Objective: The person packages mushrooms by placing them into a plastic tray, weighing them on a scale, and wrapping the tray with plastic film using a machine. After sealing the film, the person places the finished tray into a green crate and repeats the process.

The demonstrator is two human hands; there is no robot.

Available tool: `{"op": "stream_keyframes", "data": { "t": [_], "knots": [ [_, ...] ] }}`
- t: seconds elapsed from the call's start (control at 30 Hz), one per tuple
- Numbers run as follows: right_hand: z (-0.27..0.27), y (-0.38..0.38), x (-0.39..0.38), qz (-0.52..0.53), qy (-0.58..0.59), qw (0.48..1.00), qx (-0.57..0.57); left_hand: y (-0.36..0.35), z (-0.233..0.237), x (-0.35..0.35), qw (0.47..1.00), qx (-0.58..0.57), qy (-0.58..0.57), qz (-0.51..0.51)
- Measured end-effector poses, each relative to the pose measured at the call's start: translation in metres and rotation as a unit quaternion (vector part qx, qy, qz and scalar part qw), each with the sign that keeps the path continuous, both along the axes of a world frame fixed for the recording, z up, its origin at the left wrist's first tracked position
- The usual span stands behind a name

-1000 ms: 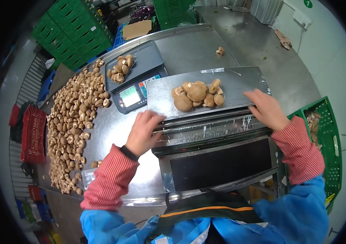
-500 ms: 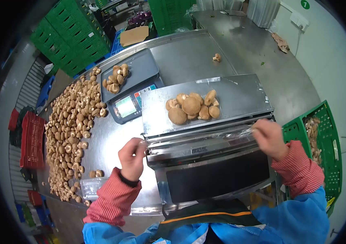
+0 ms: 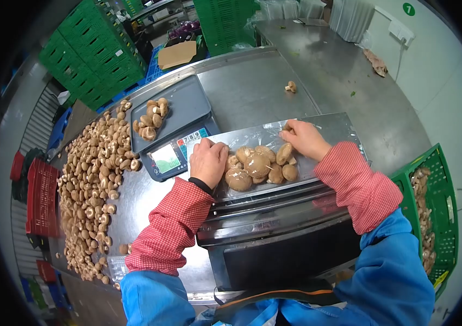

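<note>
A cluster of brown mushrooms (image 3: 257, 165) sits on the metal top plate (image 3: 337, 129) of a film-wrapping machine, under shiny clear plastic film (image 3: 250, 141). Whether a tray lies beneath them cannot be made out. At the cluster's left side, my left hand (image 3: 208, 162) has its fingers closed on the film's edge. My right hand (image 3: 304, 140) pinches the film at the far right of the cluster. Closer to my body runs the machine's metal roller and front bar (image 3: 274, 213).
On the left spreads a large mushroom pile (image 3: 87, 195). A digital scale (image 3: 165, 168) carries several mushrooms (image 3: 152, 118). One mushroom (image 3: 290, 87) lies on the far table. A green crate (image 3: 449, 204) with mushrooms stands right, and a clear plastic tray (image 3: 117, 268) is partly behind my left sleeve.
Both hands have moved forward from the roller to the far part of the plate, drawing film over the mushrooms. My right hand has also come left.
</note>
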State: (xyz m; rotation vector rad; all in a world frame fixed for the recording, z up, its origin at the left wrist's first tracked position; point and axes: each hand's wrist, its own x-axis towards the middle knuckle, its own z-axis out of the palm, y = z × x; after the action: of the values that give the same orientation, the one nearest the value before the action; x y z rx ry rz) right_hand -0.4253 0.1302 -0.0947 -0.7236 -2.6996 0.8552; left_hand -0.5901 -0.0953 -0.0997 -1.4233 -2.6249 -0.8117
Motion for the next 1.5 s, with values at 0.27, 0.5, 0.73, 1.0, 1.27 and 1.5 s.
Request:
{"op": "stream_keyframes", "data": {
  "t": [0.27, 0.5, 0.73, 1.0, 1.27, 1.5],
  "knots": [
    [0.009, -0.015, 0.038, 0.053, 0.038, 0.934, -0.35, -0.042, -0.011, 0.035, 0.866, 0.155, -0.469, 0.077],
    [0.03, -0.067, 0.068, -0.069, 0.162, 0.874, -0.454, -0.046, 0.02, 0.067, 0.818, 0.21, -0.531, 0.075],
    [0.037, -0.155, 0.182, -0.033, 0.114, 0.939, -0.324, -0.147, 0.032, 0.175, 0.782, 0.174, -0.592, 0.091],
    [-0.051, -0.179, 0.225, -0.1, 0.055, 0.916, -0.384, -0.185, -0.054, 0.216, 0.91, 0.095, -0.374, 0.148],
    [-0.035, -0.133, 0.264, -0.203, 0.113, 0.878, -0.42, -0.225, -0.057, 0.217, 0.835, 0.075, -0.505, 0.206],
    [-0.034, -0.205, 0.263, -0.149, 0.135, 0.949, -0.242, -0.241, -0.058, 0.222, 0.825, 0.123, -0.532, 0.145]
  ]
}}
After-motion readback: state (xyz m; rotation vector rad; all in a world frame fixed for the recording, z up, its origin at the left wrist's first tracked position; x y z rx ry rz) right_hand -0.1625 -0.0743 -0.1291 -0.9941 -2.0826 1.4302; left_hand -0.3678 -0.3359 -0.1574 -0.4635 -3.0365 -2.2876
